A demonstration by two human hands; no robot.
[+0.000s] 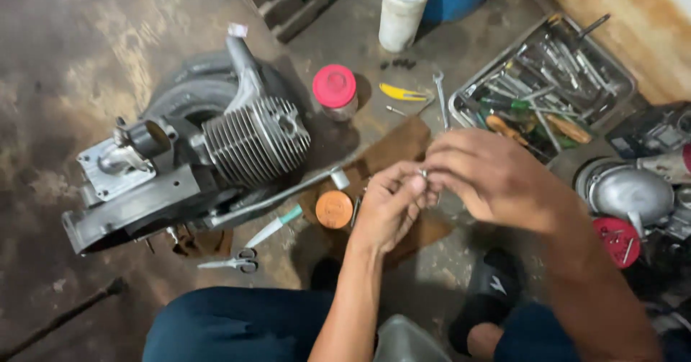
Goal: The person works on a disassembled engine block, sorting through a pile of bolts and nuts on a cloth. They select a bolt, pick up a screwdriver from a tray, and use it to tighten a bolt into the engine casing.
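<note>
The fingers (414, 182) of the left hand (389, 207) are pressed together on a small metal part (424, 173), and the fingers of the right hand (497, 178) curl in to pinch the same part from the other side (it is too small to tell what kind). Both hands meet above a brown cloth (399, 146) on the floor (65, 60). Just left of the left hand lie an orange lid (335, 209) and a small tube (273, 227), with scissors (232, 263) beyond. Farther left rests a finned engine (209, 164). A red-capped jar (335, 91) stands behind, and a metal tray (471, 88) of tools sits toward the upper right.
</note>
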